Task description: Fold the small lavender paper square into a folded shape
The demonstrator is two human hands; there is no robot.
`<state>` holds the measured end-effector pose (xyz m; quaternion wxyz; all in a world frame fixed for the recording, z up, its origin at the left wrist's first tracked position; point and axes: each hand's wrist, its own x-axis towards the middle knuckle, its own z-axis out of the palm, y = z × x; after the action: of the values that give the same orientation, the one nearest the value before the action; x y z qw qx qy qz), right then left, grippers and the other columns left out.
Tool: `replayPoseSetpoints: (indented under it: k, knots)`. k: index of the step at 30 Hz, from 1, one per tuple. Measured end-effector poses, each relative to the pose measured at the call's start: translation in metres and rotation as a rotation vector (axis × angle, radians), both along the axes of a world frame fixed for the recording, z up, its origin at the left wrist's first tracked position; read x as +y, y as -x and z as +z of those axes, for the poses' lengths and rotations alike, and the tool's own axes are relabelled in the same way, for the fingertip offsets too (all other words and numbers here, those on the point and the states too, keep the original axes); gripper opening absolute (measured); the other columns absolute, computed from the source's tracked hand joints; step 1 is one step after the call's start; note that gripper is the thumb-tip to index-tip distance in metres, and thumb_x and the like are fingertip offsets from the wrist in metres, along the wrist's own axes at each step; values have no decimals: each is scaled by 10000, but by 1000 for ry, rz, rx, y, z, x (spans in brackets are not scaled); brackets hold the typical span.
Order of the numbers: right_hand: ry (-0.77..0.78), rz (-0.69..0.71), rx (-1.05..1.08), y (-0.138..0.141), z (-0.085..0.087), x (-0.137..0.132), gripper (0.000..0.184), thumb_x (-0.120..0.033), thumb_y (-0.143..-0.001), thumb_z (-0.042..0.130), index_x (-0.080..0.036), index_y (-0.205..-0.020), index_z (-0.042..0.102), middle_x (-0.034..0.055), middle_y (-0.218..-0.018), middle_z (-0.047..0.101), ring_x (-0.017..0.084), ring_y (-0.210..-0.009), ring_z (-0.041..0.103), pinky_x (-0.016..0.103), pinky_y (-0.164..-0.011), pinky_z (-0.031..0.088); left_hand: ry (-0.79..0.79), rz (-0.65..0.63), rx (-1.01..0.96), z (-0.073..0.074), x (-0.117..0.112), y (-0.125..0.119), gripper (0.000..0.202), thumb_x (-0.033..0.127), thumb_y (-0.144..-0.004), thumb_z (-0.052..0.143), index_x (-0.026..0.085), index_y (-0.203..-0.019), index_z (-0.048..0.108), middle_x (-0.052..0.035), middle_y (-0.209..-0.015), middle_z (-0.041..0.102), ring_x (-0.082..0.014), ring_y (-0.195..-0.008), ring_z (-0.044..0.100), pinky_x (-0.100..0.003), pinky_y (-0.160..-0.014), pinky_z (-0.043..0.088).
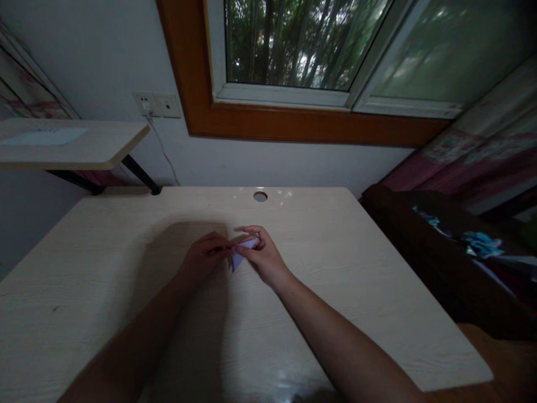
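Observation:
A small folded piece of pale purple paper (240, 255) is held just above the middle of a light wooden table (335, 268). My left hand (204, 254) pinches its left side with closed fingers. My right hand (262, 253) grips its right side, thumb and fingers curled over the top edge. A pointed corner of the paper hangs down between the two hands. Both forearms reach in from the bottom of the view.
A round cable hole (260, 196) lies near the table's far edge. A raised shelf (75, 146) stands at the left, wall sockets (157, 104) and a window (293, 50) behind. A dark bed frame (436, 257) with bedding borders the right side.

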<state>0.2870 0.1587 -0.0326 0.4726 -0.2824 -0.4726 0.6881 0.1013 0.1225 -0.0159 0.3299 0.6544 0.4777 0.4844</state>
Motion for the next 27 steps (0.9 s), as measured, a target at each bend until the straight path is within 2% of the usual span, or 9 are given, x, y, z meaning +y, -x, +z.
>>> replayPoseSetpoints:
  k: [13, 20, 27]
  knots:
    - [9, -19, -21, 1, 2, -1, 482, -273, -683, 844, -268, -1075, 562, -41, -767, 701, 145, -660, 659, 272, -651, 485, 46, 29, 42, -1, -2, 0, 180, 347, -822, 720, 251, -966, 768, -33, -844, 670, -160, -786, 629, -268, -706, 496]
    - [-12, -93, -67, 0, 3, -1, 449, -263, -680, 832, -266, -1045, 572, -49, -743, 663, 142, -646, 618, 273, -640, 476, 141, 122, -11, -1, -3, -3, 223, 401, -799, 719, 184, -811, 673, -13, -750, 664, -149, -701, 615, -247, -651, 480]
    - [-54, -112, -130, 1, 3, -2, 437, -258, -690, 823, -263, -1044, 567, -52, -747, 648, 134, -651, 609, 264, -639, 462, 153, 97, 62, 3, -6, -5, 214, 387, -832, 679, 178, -793, 654, -1, -717, 634, -132, -669, 571, -223, -607, 432]
